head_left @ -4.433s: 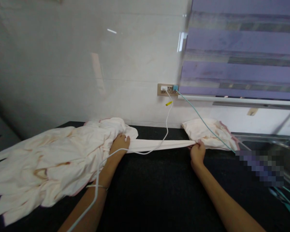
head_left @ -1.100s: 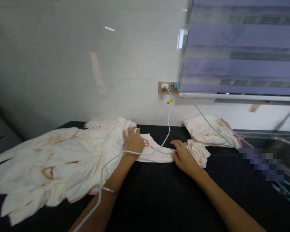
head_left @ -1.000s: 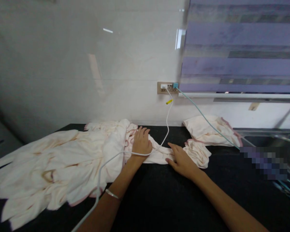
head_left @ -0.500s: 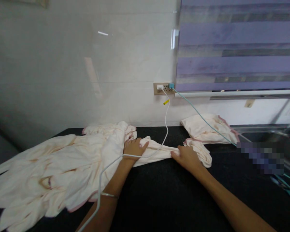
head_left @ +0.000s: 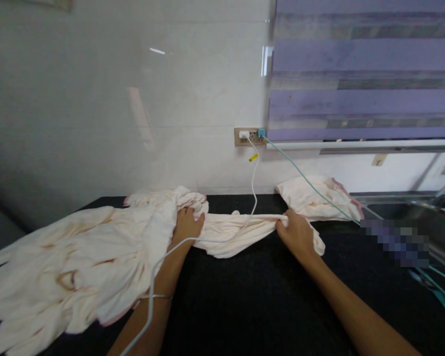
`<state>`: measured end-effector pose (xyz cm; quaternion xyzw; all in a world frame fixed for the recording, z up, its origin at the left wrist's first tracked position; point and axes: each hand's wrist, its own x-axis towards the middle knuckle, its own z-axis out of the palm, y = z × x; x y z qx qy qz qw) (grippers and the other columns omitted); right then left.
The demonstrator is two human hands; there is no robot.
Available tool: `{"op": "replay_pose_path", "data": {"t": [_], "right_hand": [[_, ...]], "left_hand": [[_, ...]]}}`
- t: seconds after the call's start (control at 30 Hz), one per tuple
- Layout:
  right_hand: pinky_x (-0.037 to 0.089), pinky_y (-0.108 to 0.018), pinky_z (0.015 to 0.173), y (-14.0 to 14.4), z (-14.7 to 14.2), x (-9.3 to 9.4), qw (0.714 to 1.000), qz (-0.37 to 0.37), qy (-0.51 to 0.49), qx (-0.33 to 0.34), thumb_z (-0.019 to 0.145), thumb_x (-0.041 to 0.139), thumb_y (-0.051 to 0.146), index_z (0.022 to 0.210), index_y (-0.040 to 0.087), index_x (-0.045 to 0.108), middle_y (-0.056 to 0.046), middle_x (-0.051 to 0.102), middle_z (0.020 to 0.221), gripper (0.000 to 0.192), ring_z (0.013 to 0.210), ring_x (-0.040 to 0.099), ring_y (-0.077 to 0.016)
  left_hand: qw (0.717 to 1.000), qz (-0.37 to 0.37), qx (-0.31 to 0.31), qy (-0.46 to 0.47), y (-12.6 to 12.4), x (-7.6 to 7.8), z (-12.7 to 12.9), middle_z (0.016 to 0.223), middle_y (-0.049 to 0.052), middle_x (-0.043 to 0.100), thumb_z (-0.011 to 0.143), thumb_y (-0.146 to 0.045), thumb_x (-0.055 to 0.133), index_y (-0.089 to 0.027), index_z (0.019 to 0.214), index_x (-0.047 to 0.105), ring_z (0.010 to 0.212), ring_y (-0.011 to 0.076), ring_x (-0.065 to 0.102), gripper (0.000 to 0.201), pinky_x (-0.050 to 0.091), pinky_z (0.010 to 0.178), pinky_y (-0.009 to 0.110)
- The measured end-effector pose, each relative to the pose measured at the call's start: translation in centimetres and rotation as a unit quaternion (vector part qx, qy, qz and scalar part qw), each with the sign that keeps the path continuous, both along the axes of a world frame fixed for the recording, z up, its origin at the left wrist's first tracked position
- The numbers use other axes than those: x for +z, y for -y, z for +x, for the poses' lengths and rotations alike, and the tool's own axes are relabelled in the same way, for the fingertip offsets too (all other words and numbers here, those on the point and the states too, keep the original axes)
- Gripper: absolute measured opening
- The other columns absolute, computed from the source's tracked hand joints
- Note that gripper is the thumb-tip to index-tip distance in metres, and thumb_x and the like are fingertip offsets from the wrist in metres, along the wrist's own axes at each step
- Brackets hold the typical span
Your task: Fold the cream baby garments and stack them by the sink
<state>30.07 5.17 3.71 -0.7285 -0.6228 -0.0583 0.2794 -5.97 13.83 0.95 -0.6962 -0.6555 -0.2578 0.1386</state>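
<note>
A cream cloth garment [head_left: 92, 257] with pinkish edging lies crumpled over the left of the black counter. One narrow part of it, a cloth strip like a sleeve [head_left: 233, 235], stretches rightward between my hands. My left hand [head_left: 187, 226] grips the strip's left end beside the main pile. At its right end, my right hand [head_left: 297, 235] pinches the top edge, with a bunched end of cloth [head_left: 318, 240] behind the fingers. The lower edge of the strip sags a little. Some fingertips are hidden in the fabric.
A white cable [head_left: 255, 183] runs from the wall socket [head_left: 249, 137] across the strip and over my left forearm. A teal cable [head_left: 300, 170] crosses a second cream cloth bundle [head_left: 317, 195]. At right are a metal sink [head_left: 422, 212] and a blurred-out patch. A purple striped blind [head_left: 363, 54] hangs above.
My hands have moved apart, left hand leftward and right hand slightly rightward. The strip between them is longer, spread wider, and its lower edge hangs down more.
</note>
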Motion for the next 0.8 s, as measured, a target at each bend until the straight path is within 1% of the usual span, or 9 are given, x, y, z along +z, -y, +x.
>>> {"op": "replay_pose_path", "data": {"t": [0.1,0.2,0.33,0.4,0.47,0.57,0.67,0.73,0.8], "right_hand": [[0.04,-0.033,0.079,-0.3,0.3,-0.3,0.999,0.051,-0.002,0.018,0.087,0.053,0.02,0.106,0.018,0.059,-0.01,0.066,0.099,0.02,0.094,0.059,-0.0247],[0.04,-0.04,0.097,-0.3,-0.2,-0.8,0.993,0.074,0.024,0.091,0.077,0.055,0.011,0.118,0.015,0.058,-0.014,0.062,0.114,0.041,0.11,0.054,-0.0288],[0.031,-0.048,0.115,0.4,-2.1,-1.8,0.965,0.045,0.053,0.253,0.075,0.058,0.013,0.129,0.014,0.057,-0.016,0.057,0.133,0.054,0.129,0.046,-0.0316],[0.032,-0.045,0.116,1.0,-3.1,-2.4,0.946,0.02,0.033,0.323,0.082,0.058,0.02,0.138,0.015,0.053,-0.016,0.055,0.139,0.056,0.132,0.047,-0.0293],[0.037,-0.042,0.114,1.4,-3.8,-2.9,0.932,-0.009,0.004,0.361,0.089,0.057,0.028,0.148,0.014,0.044,-0.016,0.052,0.145,0.063,0.133,0.048,-0.0277],[0.041,-0.044,0.11,1.5,-4.3,-3.4,0.935,-0.048,-0.023,0.35,0.09,0.062,0.038,0.156,0.01,0.033,-0.021,0.05,0.149,0.078,0.133,0.051,-0.0306],[0.045,-0.042,0.102,1.3,-4.3,-3.2,0.944,-0.07,-0.049,0.319,0.088,0.067,0.038,0.16,0.009,0.027,-0.021,0.059,0.139,0.087,0.122,0.059,-0.0308],[0.047,-0.037,0.094,1.2,-4.2,-2.8,0.945,-0.08,-0.062,0.311,0.088,0.066,0.036,0.155,0.012,0.037,-0.017,0.065,0.13,0.077,0.112,0.064,-0.0282],[0.045,-0.032,0.086,1.1,-4.1,-2.3,0.948,-0.094,-0.059,0.299,0.091,0.061,0.032,0.135,0.017,0.059,-0.013,0.071,0.117,0.047,0.104,0.067,-0.0256]], "left_hand": [[0.999,0.03,0.039,0.014,0.1,0.1,0.2,0.126,0.024,0.062,0.094,-0.036,0.049,-0.006,0.119,0.061,0.127,0.0344,0.052,0.04,0.037,0.112,0.045],[0.999,0.041,0.008,0.004,0.9,0.5,2.3,0.132,0.02,0.062,0.094,-0.037,0.049,-0.011,0.122,0.061,0.13,0.0351,0.051,0.039,0.035,0.113,0.05],[0.989,-0.009,-0.145,0.007,2.6,0.9,6.9,0.131,0.014,0.065,0.099,-0.035,0.045,-0.016,0.13,0.059,0.126,0.029,0.056,0.039,0.038,0.112,0.045],[0.971,-0.07,-0.227,-0.006,3.7,1.0,8.8,0.129,0.014,0.064,0.099,-0.039,0.046,-0.016,0.137,0.054,0.122,0.0272,0.059,0.045,0.044,0.107,0.04],[0.956,-0.119,-0.264,-0.032,4.6,1.1,10.1,0.127,0.014,0.063,0.095,-0.043,0.054,-0.016,0.139,0.05,0.119,0.028,0.06,0.052,0.046,0.102,0.039],[0.949,-0.15,-0.269,-0.064,5.4,1.5,11.0,0.122,0.012,0.062,0.089,-0.035,0.06,-0.017,0.126,0.055,0.116,0.0279,0.059,0.042,0.047,0.098,0.039],[0.941,-0.14,-0.296,-0.084,5.7,2.0,11.3,0.12,0.01,0.063,0.089,-0.031,0.06,-0.019,0.114,0.059,0.113,0.0271,0.059,0.028,0.047,0.095,0.038],[0.941,-0.11,-0.311,-0.079,5.7,2.3,11.3,0.118,0.009,0.063,0.089,-0.029,0.06,-0.02,0.108,0.061,0.11,0.0261,0.058,0.021,0.047,0.093,0.038],[0.949,-0.073,-0.3,-0.059,5.7,2.7,11.2,0.118,0.009,0.064,0.086,-0.027,0.064,-0.02,0.1,0.063,0.11,0.0257,0.057,0.016,0.047,0.094,0.037]]}}
